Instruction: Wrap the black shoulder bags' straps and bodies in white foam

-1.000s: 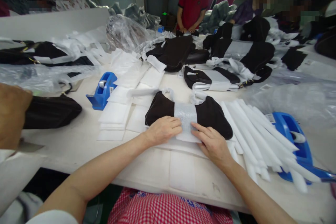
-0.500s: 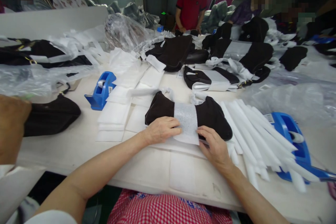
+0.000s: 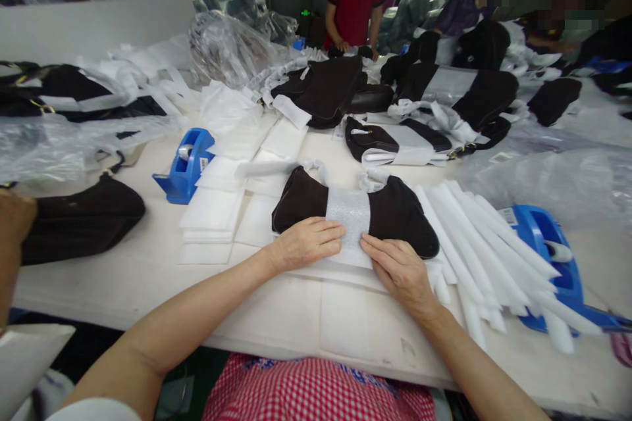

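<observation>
A dark brown handbag (image 3: 402,217) lies on the table before me, its strap wrapped in white padding. Round its middle runs a white foam sheet (image 3: 348,210). My left hand (image 3: 309,243) lies flat with fingers stretched over the bag's lower edge and the sheet's left side. On the sheet's lower right side rest the outstretched fingers of my right hand (image 3: 397,266). Neither hand grips anything. Folded white sheets (image 3: 210,217) are stacked left of the bag, and rolled white foam strips (image 3: 474,243) lie to its right.
A blue tape dispenser (image 3: 185,168) stands to the left, another blue dispenser (image 3: 553,250) to the right. Several dark bags (image 3: 326,92) and clear plastic cover the far side. At the left edge a co-worker's hand (image 3: 14,217) touches a dark bag (image 3: 83,217). A person in red (image 3: 355,0) stands opposite.
My right hand has moved left from the sheet's edge onto its surface, and my left fingers have slid slightly right. The co-worker's hand at the left has shifted outward with the dark bag.
</observation>
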The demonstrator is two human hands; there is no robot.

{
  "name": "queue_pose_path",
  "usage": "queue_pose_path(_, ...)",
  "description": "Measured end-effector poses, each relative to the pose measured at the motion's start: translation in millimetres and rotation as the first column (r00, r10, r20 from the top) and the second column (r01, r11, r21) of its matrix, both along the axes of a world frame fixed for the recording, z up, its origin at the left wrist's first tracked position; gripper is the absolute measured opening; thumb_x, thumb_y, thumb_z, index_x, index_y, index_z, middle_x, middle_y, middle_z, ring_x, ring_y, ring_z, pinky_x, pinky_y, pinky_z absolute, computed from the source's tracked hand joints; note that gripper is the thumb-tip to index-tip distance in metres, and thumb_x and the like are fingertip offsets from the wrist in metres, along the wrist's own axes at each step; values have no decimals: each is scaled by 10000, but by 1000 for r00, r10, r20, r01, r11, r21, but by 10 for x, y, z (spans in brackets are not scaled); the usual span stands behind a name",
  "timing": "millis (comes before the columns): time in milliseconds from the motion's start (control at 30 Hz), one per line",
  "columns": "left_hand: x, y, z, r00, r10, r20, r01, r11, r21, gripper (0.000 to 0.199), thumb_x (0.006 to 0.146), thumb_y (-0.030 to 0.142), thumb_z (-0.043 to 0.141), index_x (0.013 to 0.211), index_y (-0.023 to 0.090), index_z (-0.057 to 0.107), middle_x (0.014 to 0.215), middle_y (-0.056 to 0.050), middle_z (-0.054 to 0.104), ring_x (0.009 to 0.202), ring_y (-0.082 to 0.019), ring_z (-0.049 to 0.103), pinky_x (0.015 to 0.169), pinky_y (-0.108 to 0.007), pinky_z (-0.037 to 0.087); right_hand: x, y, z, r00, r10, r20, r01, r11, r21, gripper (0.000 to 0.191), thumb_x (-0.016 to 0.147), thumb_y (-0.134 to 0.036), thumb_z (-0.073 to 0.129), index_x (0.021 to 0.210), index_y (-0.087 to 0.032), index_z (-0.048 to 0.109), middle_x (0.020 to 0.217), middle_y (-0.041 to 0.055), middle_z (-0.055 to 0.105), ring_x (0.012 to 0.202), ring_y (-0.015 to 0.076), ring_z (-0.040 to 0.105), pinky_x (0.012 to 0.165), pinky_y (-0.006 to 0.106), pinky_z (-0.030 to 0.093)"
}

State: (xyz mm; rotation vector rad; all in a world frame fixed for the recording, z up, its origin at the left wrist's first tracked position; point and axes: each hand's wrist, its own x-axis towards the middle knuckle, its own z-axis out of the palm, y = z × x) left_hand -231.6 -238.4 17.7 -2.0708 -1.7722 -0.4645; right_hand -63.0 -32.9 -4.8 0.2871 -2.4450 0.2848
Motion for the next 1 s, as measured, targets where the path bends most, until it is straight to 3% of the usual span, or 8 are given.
queue_pose_path(167, 1, 3, -2, 998, 26, -51, -27, 999, -27, 246, 997, 209, 480, 1158, 288, 649, 1201, -33, 700, 1182, -161, 606, 1010, -337, 478, -3, -1, -31, 1000, 0, -9, 0, 1000, 4, 310, 945, -137, 532, 1197, -226, 687, 1139, 93, 733, 961, 199, 660, 816, 362, 524)
queue_pose_path(300, -3, 19, 7, 997, 53, -51, -56, 997, -55, 250, 1009, 229, 450, 1140, 270, 659, 1156, -26, 711, 1135, -162, 618, 972, -314, 467, 55, -37, -27, 995, -63, -76, 63, 998, 5, 256, 941, -155, 549, 1153, -197, 685, 1110, 127, 707, 966, 214, 657, 812, 366, 525)
queue_pose_path(433, -20, 30, 9, 998, 41, -42, -44, 997, -66, 263, 1001, 196, 442, 1157, 241, 649, 1156, -29, 708, 1132, -172, 609, 959, -311, 447, 271, -123, 45, 988, -98, -123, 105, 993, 53, 112, 913, -161, 602, 951, -185, 704, 1005, 108, 702, 903, 212, 641, 788, 354, 512)
queue_pose_path(533, -29, 35, 14, 998, 55, -15, -56, 994, -89, 268, 999, 192, 440, 1163, 247, 644, 1176, -26, 702, 1136, -164, 604, 960, -303, 436, 411, -229, 93, 999, 20, -25, -17, 991, 136, 203, 949, -122, 520, 917, -200, 704, 912, 63, 715, 810, 173, 624, 736, 314, 492)
queue_pose_path(667, -27, 42, 40, 997, 73, 7, -72, 990, -123, 275, 989, 182, 446, 1180, 247, 634, 1190, -33, 696, 1134, -164, 609, 956, -303, 441, 345, -386, 77, 984, 173, 52, -180, 962, 206, 250, 972, -93, 466, 1008, -170, 700, 1017, 80, 724, 839, 175, 600, 753, 313, 480)
queue_pose_path(800, -13, 47, 66, 997, 80, 0, -80, 988, -133, 255, 972, 170, 474, 1165, 222, 632, 1181, -38, 697, 1124, -176, 616, 941, -312, 459, 163, -467, 90, 995, 8, 102, -26, 984, 178, 191, 980, -236, 529, 905, -188, 698, 940, 65, 714, 790, 188, 557, 701, 323, 420)
queue_pose_path(867, -7, 49, 69, 997, 74, 2, -73, 990, -121, 246, 966, 167, 488, 1162, 208, 630, 1178, -36, 698, 1119, -179, 618, 938, -315, 466, 140, -459, 136, 990, -35, 135, 14, 989, 149, 190, 962, -325, 571, 910, -188, 692, 964, 72, 708, 876, 214, 569, 753, 339, 413)
queue_pose_path(1000, 1, 56, 68, 997, 82, -1, -81, 991, -109, 228, 967, 160, 485, 1132, 205, 635, 1142, -36, 706, 1085, -174, 632, 924, -315, 478, 208, -381, 181, 987, -149, 65, 130, 961, 244, 141, 965, -211, 553, 947, -173, 687, 1059, 85, 703, 1003, 233, 568, 851, 367, 378)
